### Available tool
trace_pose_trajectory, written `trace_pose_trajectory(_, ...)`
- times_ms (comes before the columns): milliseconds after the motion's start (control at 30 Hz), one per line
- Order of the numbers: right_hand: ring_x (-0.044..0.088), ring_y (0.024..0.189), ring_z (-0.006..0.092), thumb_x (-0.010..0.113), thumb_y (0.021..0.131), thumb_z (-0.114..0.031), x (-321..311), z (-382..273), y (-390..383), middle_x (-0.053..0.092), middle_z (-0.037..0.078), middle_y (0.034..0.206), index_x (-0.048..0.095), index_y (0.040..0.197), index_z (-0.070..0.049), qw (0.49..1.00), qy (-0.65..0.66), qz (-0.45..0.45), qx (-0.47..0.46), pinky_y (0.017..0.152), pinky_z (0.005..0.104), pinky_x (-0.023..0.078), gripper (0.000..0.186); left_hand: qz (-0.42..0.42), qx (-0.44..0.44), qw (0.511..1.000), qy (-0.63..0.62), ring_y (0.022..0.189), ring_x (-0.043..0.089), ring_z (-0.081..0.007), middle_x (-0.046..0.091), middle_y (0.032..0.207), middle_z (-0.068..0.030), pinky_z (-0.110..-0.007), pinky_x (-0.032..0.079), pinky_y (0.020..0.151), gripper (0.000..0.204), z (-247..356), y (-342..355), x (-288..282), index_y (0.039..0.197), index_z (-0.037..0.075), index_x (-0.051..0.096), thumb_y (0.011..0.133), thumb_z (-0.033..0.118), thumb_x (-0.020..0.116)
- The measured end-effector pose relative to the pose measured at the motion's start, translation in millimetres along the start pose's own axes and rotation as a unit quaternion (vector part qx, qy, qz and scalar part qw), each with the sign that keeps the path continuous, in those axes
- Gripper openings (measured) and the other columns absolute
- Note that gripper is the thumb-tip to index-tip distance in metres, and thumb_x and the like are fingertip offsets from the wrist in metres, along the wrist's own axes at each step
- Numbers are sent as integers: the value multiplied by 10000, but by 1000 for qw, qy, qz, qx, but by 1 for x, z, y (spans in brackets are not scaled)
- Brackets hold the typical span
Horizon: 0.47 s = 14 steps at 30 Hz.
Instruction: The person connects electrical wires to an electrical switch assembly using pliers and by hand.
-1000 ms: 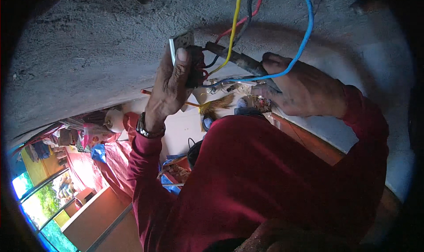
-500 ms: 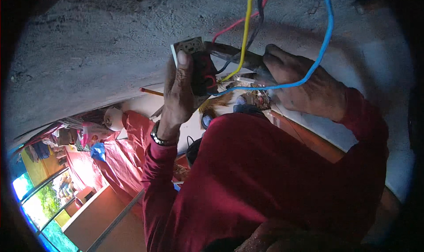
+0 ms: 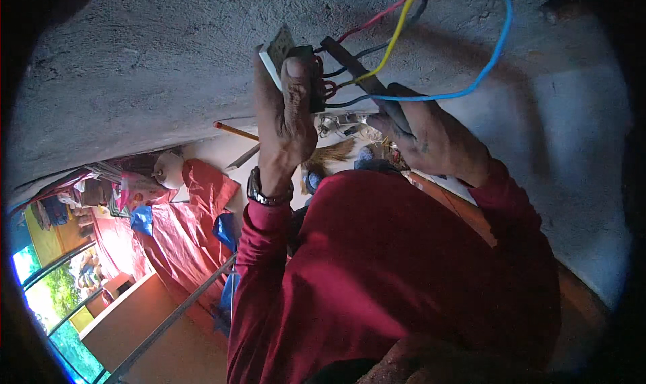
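Note:
My left hand (image 3: pixel 286 118), with a watch at its wrist, grips an electrical switch plate (image 3: pixel 274 57) with a pale edge. Its dark back part (image 3: pixel 316 81) faces right, and the plate is tilted. Wires run from that back: a yellow wire (image 3: pixel 397 37), a blue wire (image 3: pixel 496 54), a red wire (image 3: pixel 369 24) and a black wire (image 3: pixel 372 50). Closed around a long, dark, flat tool (image 3: pixel 353 66) is my right hand (image 3: pixel 441 133). The tool slants up-left, its far end close to the red wire; whether they touch I cannot tell. Its exact kind is unclear.
A rough grey wall (image 3: pixel 168 67) spans the top, just beyond my hands. Below are a broom head (image 3: pixel 330 154) and a brown rod (image 3: pixel 235 130). Red cloth (image 3: pixel 185 232), a metal rail (image 3: pixel 178 317) and a bright window (image 3: pixel 57 300) lie to the left.
My right hand has moved left and slightly down, and the tool now points more steeply up-left. The switch plate has turned more edge-on. The wires shifted with it.

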State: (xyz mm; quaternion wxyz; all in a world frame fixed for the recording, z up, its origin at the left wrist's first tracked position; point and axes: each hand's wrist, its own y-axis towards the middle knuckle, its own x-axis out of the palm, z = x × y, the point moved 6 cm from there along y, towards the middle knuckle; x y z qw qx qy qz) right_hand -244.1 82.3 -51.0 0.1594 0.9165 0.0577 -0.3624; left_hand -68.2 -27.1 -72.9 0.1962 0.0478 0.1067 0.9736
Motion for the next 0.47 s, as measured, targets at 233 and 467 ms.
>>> trace_pose_trajectory(233, 609, 783, 384, 697, 995, -174, 8, -3, -8, 585, 205, 878, 541, 1139, 31, 999, -15, -25, 33, 710, 482, 474, 295, -37, -61, 997, -15, 802, 601, -127, 619, 962, -60, -292, 512, 658, 585, 8, 0, 2, 1238, 19, 488, 1091, 585, 458)
trace_pose_trajectory(467, 675, 869, 394, 670, 1024, -248, 11, 2, -14, 614, 249, 962, 496, 1264, 25, 979, -167, -28, 117, 787, 497, 534, 403, -88, -161, 983, 1, 747, 616, -150, 620, 927, -93, -294, 523, 635, 611, -6, 4, 5, 1186, 35, 544, 1087, 625, 422)
